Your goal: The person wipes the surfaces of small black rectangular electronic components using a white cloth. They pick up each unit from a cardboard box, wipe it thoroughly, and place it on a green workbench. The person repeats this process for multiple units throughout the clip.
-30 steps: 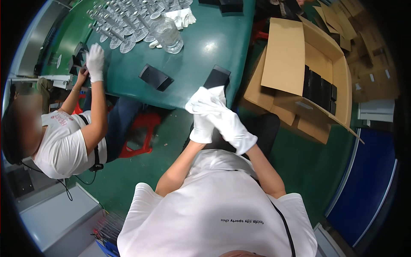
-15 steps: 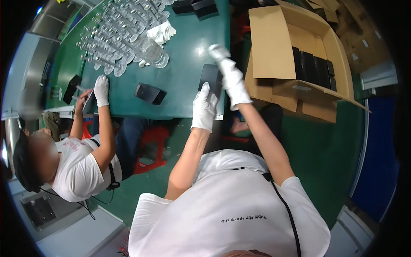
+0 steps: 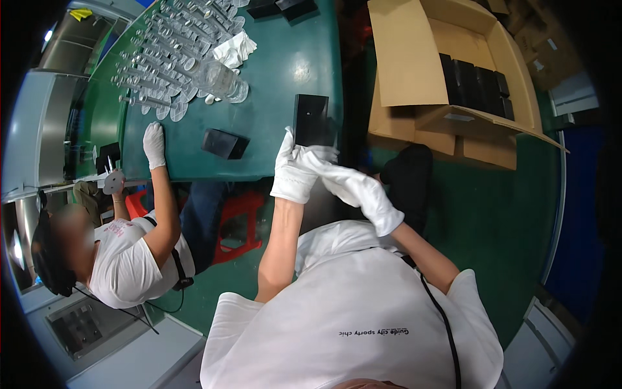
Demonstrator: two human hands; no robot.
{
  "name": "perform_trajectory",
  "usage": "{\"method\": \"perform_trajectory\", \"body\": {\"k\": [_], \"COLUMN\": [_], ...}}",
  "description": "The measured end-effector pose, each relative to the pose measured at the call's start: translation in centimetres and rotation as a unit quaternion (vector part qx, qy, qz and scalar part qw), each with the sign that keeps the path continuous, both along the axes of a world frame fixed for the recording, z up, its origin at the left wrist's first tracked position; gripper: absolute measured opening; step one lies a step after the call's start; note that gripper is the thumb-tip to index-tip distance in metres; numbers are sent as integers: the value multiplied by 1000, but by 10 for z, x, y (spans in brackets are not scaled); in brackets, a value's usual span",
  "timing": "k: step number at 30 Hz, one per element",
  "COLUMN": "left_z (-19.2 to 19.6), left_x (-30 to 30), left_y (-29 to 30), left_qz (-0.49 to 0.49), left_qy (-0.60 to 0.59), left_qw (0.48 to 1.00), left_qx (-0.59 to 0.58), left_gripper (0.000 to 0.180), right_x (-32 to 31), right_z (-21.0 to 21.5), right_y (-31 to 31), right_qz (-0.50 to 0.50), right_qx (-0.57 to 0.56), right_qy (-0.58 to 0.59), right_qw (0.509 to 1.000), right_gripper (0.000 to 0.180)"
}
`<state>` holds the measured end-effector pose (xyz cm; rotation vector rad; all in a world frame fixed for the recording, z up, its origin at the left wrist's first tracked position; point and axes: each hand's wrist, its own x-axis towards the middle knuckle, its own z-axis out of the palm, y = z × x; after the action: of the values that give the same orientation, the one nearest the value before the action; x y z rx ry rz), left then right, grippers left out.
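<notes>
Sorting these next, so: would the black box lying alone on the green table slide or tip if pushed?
The black box probably slides rather than tips: it lies low and flat. The green table looks smooth, so little should snag it. Its square edges suggest stiffness.

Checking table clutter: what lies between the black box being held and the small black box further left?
Only bare green table between held black box and small black box, head view.

Right hand [image 3: 363, 194] drew back to left hand [image 3: 295, 172] under black box [image 3: 311, 120]
</notes>
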<state>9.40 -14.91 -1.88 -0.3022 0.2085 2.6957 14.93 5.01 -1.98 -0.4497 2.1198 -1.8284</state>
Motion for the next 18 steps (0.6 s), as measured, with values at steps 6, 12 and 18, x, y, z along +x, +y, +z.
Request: {"method": "perform_trajectory", "body": {"k": [6, 12, 18], "left_z": [32, 39, 17], "left_x": [2, 36, 48], "left_y": [22, 38, 33], "left_qz": [112, 49, 94], "left_qy": [0, 109, 314], "left_qw": [990, 744, 583], "left_qx": [-86, -657, -743], "left_gripper": [36, 20, 16], "right_x": [-19, -56, -61], "right_z": [0, -31, 65], "right_y": [41, 30, 8], "right_qz": [-246, -262, -112], "right_qx": [-336, -269, -166], "right_qy": [-314, -137, 31], "right_qw": [853, 917, 979], "right_gripper": [54, 50, 54]}}
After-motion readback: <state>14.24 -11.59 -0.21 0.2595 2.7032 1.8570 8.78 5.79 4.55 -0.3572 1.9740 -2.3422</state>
